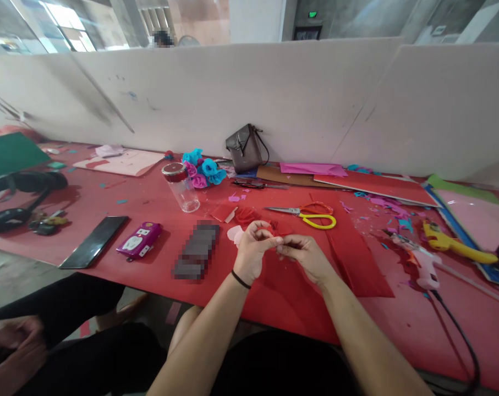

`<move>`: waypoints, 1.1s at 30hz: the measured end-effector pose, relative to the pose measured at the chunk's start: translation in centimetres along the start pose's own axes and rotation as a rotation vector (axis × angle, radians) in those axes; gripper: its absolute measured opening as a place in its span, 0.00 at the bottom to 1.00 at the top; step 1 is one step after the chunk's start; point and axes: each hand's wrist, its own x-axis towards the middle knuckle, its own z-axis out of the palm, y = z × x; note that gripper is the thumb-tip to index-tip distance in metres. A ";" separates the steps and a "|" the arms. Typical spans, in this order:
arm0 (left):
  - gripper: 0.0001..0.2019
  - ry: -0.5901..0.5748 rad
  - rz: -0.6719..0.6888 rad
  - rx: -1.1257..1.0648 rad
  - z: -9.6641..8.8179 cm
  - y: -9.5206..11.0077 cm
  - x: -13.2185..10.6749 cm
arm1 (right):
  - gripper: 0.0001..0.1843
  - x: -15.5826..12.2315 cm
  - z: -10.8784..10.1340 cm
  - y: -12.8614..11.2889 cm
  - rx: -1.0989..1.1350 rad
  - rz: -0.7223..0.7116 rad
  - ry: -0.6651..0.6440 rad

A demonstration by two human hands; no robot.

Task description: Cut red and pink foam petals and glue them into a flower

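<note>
My left hand (252,247) and my right hand (306,253) meet above the red tabletop, thumbs and fingers pinched together. Between them they hold a piece of red crepe paper (276,226), gathered at its top; my fingers cover part of it. Just beyond lie scissors (318,221) with yellow handles, blades pointing left. Beside my left hand are a curled red paper piece (246,215) and pale pink paper pieces (235,235). A folded red crepe sheet (358,264) lies to the right of my right hand.
Pink (426,269) and yellow (443,242) glue guns lie right, a black cord trailing. A glass jar (185,192), paper flowers (210,170) and a dark bag (245,151) stand behind. Left are a blurred phone (197,250) and purple device (140,240). Another person's hands (16,341) rest lower left.
</note>
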 end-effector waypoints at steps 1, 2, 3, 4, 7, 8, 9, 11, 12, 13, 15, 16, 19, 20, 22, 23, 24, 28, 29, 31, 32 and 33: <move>0.23 0.007 0.001 0.002 0.0 -0.1 0.0 | 0.08 0.0 0.1 0.0 -0.005 -0.003 -0.014; 0.23 0.014 0.002 0.004 0.1 -0.2 0.1 | 0.08 0.0 0.1 0.0 -0.010 -0.006 -0.024; 0.23 0.019 -0.001 0.006 0.1 -0.2 0.1 | 0.08 0.0 0.1 0.0 -0.017 -0.005 -0.028; 0.22 0.020 -0.005 0.007 0.1 -0.3 0.1 | 0.09 0.0 0.1 0.1 -0.024 -0.003 -0.025; 0.20 0.000 -0.022 0.018 0.2 -0.3 0.0 | 0.10 0.1 0.0 0.4 -0.033 0.013 0.011; 0.19 -0.009 -0.024 0.020 0.2 -0.2 -0.1 | 0.11 0.1 -0.1 0.4 -0.029 0.019 0.020; 0.18 -0.016 -0.023 0.022 0.1 -0.2 -0.1 | 0.11 0.2 -0.1 0.4 -0.022 0.023 0.027; 0.16 -0.018 -0.016 0.029 0.0 -0.1 -0.2 | 0.12 0.1 -0.3 0.4 -0.004 0.028 0.039; 0.15 -0.018 -0.014 0.038 -0.1 -0.1 -0.2 | 0.12 0.1 -0.3 0.3 0.002 0.027 0.044; 0.13 -0.019 -0.013 0.049 -0.1 -0.1 -0.2 | 0.12 0.1 -0.4 0.2 0.005 0.025 0.046; 0.12 -0.025 -0.009 0.068 -0.3 -0.1 -0.2 | 0.12 0.1 -0.4 0.1 0.000 0.019 0.041; 0.12 -0.026 -0.005 0.070 -0.4 -0.1 -0.1 | 0.12 0.1 -0.5 0.1 -0.005 0.015 0.036; 0.13 -0.028 0.013 0.066 -0.5 0.0 -0.2 | 0.12 0.0 -0.4 0.2 -0.014 -0.001 0.025; 0.13 -0.032 0.020 0.065 -0.5 0.1 -0.2 | 0.12 0.0 -0.4 0.2 -0.014 -0.011 0.020; 0.12 -0.040 0.032 0.058 -0.5 0.2 -0.3 | 0.12 0.0 -0.3 0.2 -0.011 -0.039 0.009; 0.12 -0.040 0.034 0.053 -0.4 0.2 -0.3 | 0.12 0.0 -0.3 0.1 -0.008 -0.053 0.005; 0.12 -0.039 0.032 0.045 -0.3 0.1 -0.3 | 0.11 0.0 -0.2 0.1 -0.005 -0.067 0.001; 0.13 -0.049 0.015 0.029 -0.2 -0.1 -0.3 | 0.12 -0.1 -0.1 -0.1 0.004 -0.080 -0.014; 0.13 -0.053 0.014 0.028 -0.2 -0.1 -0.3 | 0.12 -0.1 -0.1 -0.1 0.008 -0.078 -0.012; 0.13 -0.069 0.004 0.029 -0.2 -0.2 -0.3 | 0.12 -0.1 -0.2 -0.1 0.014 -0.070 0.000; 0.13 -0.077 -0.003 0.027 -0.2 -0.2 -0.3 | 0.12 -0.1 -0.2 0.0 0.019 -0.065 0.008; 0.13 -0.086 -0.009 0.025 -0.3 -0.2 -0.3 | 0.13 -0.1 -0.2 0.0 0.025 -0.061 0.013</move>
